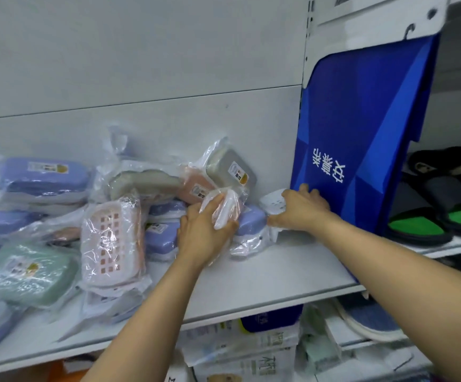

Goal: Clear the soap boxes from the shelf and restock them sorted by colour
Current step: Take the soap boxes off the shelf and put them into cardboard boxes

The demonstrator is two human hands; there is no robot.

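Observation:
Several plastic-wrapped soap boxes lie in a loose heap on the white shelf [279, 274]. My left hand [204, 230] grips a clear-wrapped white soap box [225, 209] in the middle of the heap. My right hand [301, 209] holds another white soap box [272, 202] against the shelf's back wall, beside the blue divider. A purple box [251, 219] lies between my hands. Further left are a pink box standing on edge [111, 230], a green box [25, 271], purple boxes [42, 177] and a grey box [232, 168].
A tall blue divider panel [361, 139] with white lettering bounds the shelf on the right. Beyond it, black and green slippers [430, 216] sit on a neighbouring shelf. Packaged goods [251, 346] fill the shelf below.

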